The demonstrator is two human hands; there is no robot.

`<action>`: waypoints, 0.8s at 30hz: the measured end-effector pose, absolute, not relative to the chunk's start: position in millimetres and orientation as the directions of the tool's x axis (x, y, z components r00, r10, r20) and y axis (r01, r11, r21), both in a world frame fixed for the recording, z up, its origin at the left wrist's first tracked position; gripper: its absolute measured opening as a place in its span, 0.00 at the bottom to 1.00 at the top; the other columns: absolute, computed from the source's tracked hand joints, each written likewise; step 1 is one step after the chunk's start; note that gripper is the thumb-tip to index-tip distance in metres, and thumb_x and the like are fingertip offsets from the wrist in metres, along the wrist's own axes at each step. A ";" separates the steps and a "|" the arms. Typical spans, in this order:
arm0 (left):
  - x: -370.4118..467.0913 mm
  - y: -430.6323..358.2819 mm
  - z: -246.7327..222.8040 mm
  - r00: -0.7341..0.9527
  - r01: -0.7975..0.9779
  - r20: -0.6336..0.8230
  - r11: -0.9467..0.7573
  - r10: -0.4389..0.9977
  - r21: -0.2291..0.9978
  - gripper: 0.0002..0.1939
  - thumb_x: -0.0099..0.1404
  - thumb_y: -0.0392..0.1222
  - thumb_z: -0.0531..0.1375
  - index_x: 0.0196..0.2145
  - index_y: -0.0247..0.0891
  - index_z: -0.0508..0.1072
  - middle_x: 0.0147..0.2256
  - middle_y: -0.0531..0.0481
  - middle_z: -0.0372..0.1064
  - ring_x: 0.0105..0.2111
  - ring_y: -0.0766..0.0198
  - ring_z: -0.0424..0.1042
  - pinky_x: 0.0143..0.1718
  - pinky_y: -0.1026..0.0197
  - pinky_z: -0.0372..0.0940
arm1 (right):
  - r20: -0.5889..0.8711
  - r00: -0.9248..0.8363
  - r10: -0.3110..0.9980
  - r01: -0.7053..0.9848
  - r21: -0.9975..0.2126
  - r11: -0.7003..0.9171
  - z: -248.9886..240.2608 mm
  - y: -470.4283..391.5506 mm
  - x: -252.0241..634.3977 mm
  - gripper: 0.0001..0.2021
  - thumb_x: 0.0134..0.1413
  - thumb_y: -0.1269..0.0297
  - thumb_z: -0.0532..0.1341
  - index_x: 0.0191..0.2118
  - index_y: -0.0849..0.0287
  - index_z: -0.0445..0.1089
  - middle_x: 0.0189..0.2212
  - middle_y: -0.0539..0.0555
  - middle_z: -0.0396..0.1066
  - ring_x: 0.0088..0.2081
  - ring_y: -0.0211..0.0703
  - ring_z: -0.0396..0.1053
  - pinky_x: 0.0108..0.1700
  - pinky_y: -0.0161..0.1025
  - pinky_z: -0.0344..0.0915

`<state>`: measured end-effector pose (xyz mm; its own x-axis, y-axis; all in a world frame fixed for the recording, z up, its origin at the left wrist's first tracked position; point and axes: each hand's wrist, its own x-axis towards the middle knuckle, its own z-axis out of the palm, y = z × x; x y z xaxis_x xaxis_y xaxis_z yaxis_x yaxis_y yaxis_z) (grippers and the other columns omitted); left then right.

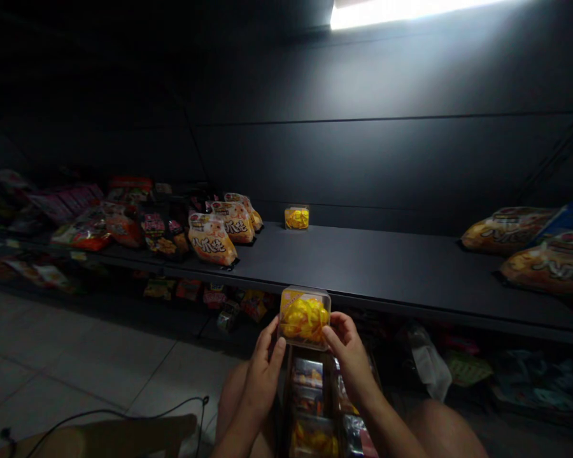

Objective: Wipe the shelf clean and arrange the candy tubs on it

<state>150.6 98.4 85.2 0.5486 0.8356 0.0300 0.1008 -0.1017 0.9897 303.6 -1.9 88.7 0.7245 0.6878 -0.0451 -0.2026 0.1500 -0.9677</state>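
Note:
Between my two hands is a clear plastic box of yellow-wrapped sweets, held up just in front of the shelf's front edge. My left hand grips its left side, with the thumb near the lower corner. On the right side, my right hand pinches the box with thumb and fingers. Below my hands, an open carton holds several more clear boxes, one with yellow contents. A similar yellow box stands at the back of the grey shelf.
Orange snack bags stand left of the yellow box, beside a dark bag. More orange bags lie at the right end. The lower shelf holds packets and a crumpled plastic bag. A black cable crosses the floor at lower left.

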 end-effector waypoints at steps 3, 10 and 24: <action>152.9 100.1 87.1 0.526 0.069 0.013 -0.058 0.851 0.996 0.26 0.66 0.55 0.55 0.58 0.44 0.65 0.62 0.45 0.61 0.64 0.54 0.57 0.65 0.48 0.52 | -0.009 0.707 0.707 -0.176 -0.971 0.164 90.4 0.4 303.2 0.18 0.54 0.51 0.64 0.48 0.50 0.64 0.48 0.55 0.71 0.51 0.52 0.70 0.51 0.48 0.69; 162.5 110.9 85.5 0.504 -0.066 0.018 0.017 0.863 0.998 0.26 0.63 0.55 0.58 0.56 0.43 0.66 0.60 0.44 0.64 0.61 0.51 0.61 0.63 0.49 0.57 | 0.120 0.687 0.716 0.029 -0.990 0.139 83.7 7.3 312.9 0.22 0.58 0.53 0.61 0.56 0.50 0.65 0.59 0.55 0.65 0.60 0.53 0.61 0.61 0.53 0.60; 194.1 175.8 94.7 0.557 -0.052 0.121 -0.111 0.822 0.992 0.26 0.64 0.52 0.58 0.58 0.43 0.63 0.61 0.44 0.62 0.63 0.55 0.59 0.64 0.51 0.54 | 0.229 0.599 0.768 0.226 -0.968 0.113 105.4 47.7 345.8 0.27 0.53 0.60 0.63 0.60 0.46 0.65 0.59 0.54 0.65 0.59 0.52 0.62 0.58 0.52 0.64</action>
<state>194.1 175.8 94.7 0.5568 0.8218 0.1211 -0.0523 -0.1108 0.9925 345.8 47.7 105.4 0.5985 0.7677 0.2290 0.2258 0.1126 -0.9676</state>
